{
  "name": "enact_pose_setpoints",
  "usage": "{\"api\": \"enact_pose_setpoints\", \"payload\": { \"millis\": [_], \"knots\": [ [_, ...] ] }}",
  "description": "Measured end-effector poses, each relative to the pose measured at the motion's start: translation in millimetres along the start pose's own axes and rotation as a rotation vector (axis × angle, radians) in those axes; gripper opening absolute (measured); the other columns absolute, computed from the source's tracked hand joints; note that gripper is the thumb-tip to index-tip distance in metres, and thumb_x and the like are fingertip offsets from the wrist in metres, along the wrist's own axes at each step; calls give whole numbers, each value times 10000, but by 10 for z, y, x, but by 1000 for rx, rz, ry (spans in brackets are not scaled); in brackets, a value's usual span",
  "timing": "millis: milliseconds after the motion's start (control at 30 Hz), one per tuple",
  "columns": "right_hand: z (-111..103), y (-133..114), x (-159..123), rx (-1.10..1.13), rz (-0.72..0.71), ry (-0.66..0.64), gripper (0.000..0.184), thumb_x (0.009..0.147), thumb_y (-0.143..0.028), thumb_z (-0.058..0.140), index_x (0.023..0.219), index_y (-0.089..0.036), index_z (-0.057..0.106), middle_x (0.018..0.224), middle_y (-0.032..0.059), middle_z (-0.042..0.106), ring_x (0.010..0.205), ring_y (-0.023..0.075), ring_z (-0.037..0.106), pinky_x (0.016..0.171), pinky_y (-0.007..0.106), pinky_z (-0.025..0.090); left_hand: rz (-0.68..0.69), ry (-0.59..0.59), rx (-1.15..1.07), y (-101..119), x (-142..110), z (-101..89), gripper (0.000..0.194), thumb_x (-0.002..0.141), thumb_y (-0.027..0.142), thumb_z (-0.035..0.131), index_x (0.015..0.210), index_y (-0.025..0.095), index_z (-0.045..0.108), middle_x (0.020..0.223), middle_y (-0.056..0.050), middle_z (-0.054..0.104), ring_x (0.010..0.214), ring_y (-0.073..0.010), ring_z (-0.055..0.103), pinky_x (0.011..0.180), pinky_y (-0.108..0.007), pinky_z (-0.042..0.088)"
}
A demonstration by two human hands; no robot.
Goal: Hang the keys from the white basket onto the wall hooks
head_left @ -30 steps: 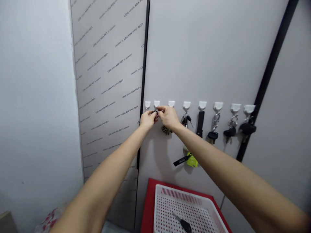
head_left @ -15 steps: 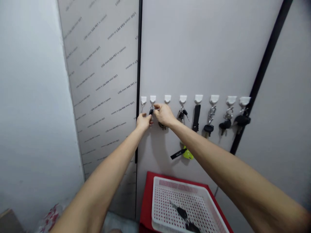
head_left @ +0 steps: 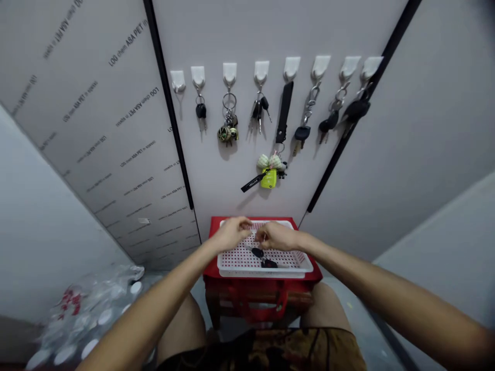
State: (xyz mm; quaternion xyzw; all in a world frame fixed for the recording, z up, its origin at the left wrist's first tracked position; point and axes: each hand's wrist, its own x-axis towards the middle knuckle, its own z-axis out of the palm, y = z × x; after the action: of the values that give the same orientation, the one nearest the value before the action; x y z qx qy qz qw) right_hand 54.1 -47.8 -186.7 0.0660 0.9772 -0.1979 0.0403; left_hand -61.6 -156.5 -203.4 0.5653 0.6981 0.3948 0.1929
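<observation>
My left hand [head_left: 233,233] hovers over the left part of a white perforated plastic basket [head_left: 228,272], fingers bent and apart, with nothing visible in them. Facing it, my right hand [head_left: 281,236] is over the basket's middle, its fingers curled with a gap between thumb and forefinger; I see nothing held. Just below the hands lies a key with a black head [head_left: 257,252], joined or close to a black fob [head_left: 269,263]. Above, a small black-headed key set [head_left: 201,111] hangs from the second hook [head_left: 198,76] on the wall panel.
The leftmost hook [head_left: 178,81] bears no keys. Other hooks carry a key bunch [head_left: 228,129], a black strap [head_left: 285,113] with a lime-green fob [head_left: 268,178], and more keys. The basket stands on a red cover [head_left: 216,224]. White-capped bottles [head_left: 104,316] lie at lower left.
Both hands have come down from the second hook to the basket. The small key set they were touching now hangs free there. The view has tilted downward.
</observation>
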Motion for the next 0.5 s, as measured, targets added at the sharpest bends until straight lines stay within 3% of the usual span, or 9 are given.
{"api": "enact_pose_setpoints", "payload": {
  "millis": [100,200,500],
  "knots": [
    [189,158,-134,69,86,-67,143,560,-219,504,633,-148,605,511,-17,542,467,74,444,452,167,318,48,-173,232,-38,-73,294,233,595,173,459,811,157,545,722,-33,565,681,-141,497,626,-243,381],
    [289,193,-189,105,120,-86,140,552,-229,510,618,-154,608,482,-25,529,444,67,424,430,160,302,93,-243,403,-37,-84,440,240,581,138,446,793,157,558,775,-50,553,755,-164,483,685,-260,367],
    [410,136,-166,89,55,34,185,561,-230,500,703,-165,600,579,-5,565,498,84,458,473,169,318,28,-249,540,-79,-39,447,219,594,147,419,746,173,574,732,-50,503,695,-156,474,620,-240,373]
  ]
}}
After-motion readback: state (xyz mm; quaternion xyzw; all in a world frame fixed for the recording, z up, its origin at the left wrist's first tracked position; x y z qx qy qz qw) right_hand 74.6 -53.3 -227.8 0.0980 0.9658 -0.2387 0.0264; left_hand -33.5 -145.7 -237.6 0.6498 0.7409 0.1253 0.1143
